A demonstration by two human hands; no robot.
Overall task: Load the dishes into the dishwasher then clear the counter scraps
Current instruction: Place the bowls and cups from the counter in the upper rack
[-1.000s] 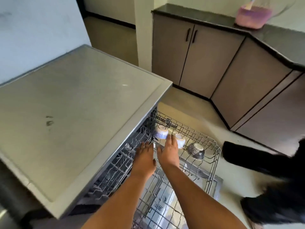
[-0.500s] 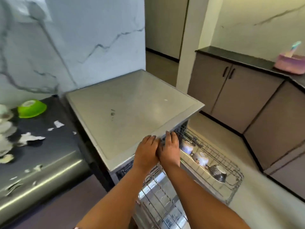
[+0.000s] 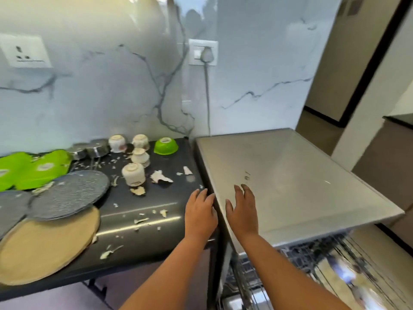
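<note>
Most dishes are not yet loaded: four upturned cups (image 3: 133, 174) and a green bowl (image 3: 165, 146) stand ahead-left of the hands, with grey plates (image 3: 69, 193) and a tan plate (image 3: 47, 245) farther left. Scraps (image 3: 161, 176) litter the dark desk (image 3: 143, 238). The left hand (image 3: 200, 214) and right hand (image 3: 242, 212) hover released, empty. The dishwasher rack (image 3: 335, 265) is pulled out, below right; its contents are blurred.

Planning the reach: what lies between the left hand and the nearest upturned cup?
In the head view, dark counter with a torn scrap lies between the left hand and the cup.
</note>
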